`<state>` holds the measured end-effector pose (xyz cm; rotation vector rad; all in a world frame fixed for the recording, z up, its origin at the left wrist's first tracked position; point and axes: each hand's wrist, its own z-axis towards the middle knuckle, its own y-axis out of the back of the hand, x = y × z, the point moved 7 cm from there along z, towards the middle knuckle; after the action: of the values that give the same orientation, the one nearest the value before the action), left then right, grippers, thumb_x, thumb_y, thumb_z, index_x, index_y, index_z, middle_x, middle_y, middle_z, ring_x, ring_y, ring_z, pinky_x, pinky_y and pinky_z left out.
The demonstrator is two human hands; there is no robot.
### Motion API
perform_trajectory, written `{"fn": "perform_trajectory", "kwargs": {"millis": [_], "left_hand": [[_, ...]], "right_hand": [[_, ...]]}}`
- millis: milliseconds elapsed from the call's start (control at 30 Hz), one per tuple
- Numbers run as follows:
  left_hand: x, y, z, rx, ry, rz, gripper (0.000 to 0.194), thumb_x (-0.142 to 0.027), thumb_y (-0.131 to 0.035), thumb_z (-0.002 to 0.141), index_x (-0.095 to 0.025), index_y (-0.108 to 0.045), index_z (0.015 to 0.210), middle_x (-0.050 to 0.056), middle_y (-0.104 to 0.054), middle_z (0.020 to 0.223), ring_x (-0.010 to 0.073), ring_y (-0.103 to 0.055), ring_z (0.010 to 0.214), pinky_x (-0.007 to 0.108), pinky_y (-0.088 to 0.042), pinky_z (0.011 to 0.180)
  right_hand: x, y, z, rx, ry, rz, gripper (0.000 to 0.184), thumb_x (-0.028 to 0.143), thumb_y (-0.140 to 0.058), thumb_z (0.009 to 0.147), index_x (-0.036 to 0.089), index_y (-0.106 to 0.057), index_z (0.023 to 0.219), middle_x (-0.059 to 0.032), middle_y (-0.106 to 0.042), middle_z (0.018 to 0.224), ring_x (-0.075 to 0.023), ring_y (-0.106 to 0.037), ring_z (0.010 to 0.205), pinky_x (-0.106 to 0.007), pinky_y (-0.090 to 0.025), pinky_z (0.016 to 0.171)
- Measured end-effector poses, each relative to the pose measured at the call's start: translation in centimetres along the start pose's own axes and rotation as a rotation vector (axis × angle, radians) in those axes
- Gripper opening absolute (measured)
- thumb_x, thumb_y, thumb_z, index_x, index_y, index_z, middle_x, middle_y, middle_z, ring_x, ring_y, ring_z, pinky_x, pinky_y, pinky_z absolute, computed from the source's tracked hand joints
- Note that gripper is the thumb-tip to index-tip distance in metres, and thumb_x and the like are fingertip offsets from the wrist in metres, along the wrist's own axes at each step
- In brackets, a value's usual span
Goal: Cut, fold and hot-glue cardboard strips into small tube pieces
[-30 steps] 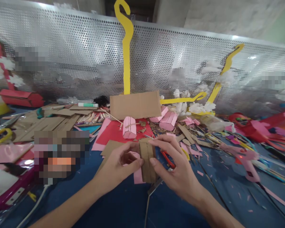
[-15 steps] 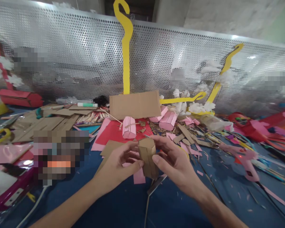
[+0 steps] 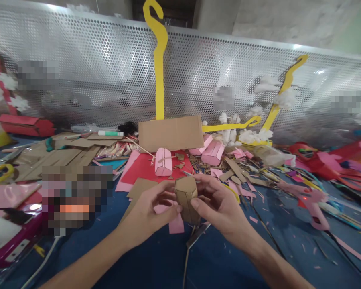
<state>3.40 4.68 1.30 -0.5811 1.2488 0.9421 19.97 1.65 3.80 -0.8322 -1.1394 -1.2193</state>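
Both of my hands hold a small brown cardboard piece folded into a faceted tube, just above the blue table. My left hand pinches its left side with thumb and fingers. My right hand wraps its right side, thumb pressed on the front face. A pink paper scrap lies under the tube. Metal scissors lie on the table right below my hands.
A brown cardboard sheet stands behind, with pink folded shapes on red paper. Yellow paper hooks lean on the perforated metal wall. Cardboard strips lie at left, cotton tufts and paper scraps at right.
The flat scored cardboard has been folded round into a closed faceted tube, and my right hand has closed in around it. My hands stayed in the same place.
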Motion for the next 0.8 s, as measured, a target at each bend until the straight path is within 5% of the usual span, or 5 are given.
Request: {"fn": "perform_trajectory", "kwargs": {"millis": [233,533,800], "left_hand": [[0.0,-0.3,-0.1,-0.034,0.058,-0.099,0.046,-0.036,-0.074,0.095,-0.027,-0.059,0.136,0.011,-0.066,0.14,0.0269,-0.067,0.122,0.038,-0.06,0.095],[0.5,0.8,0.1,-0.215,0.172,-0.25,0.05,-0.042,-0.082,0.086,-0.02,-0.065,0.127,0.011,-0.075,0.118,0.0304,-0.071,0.114,0.041,-0.066,0.086],[0.8,0.9,0.1,-0.177,0.117,-0.169,0.054,-0.037,-0.086,0.082,-0.021,-0.063,0.129,0.011,-0.073,0.123,0.0293,-0.07,0.117,0.045,-0.059,0.098]], "right_hand": [[0.6,-0.1,0.2,-0.044,0.024,-0.125,0.012,0.028,-0.071,0.094,0.021,-0.062,0.091,0.0021,-0.059,0.083,-0.0122,-0.052,0.073,-0.027,-0.046,0.07],[0.7,-1.3,0.0,0.094,-0.038,-0.157,0.01,0.03,-0.065,0.099,0.021,-0.063,0.102,0.0,-0.061,0.09,-0.0142,-0.055,0.079,-0.029,-0.047,0.072],[-0.2,-1.7,-0.1,0.097,-0.108,-0.207,0.019,0.034,-0.064,0.099,0.02,-0.058,0.088,0.0022,-0.059,0.077,-0.0129,-0.051,0.069,-0.028,-0.042,0.063]]}}
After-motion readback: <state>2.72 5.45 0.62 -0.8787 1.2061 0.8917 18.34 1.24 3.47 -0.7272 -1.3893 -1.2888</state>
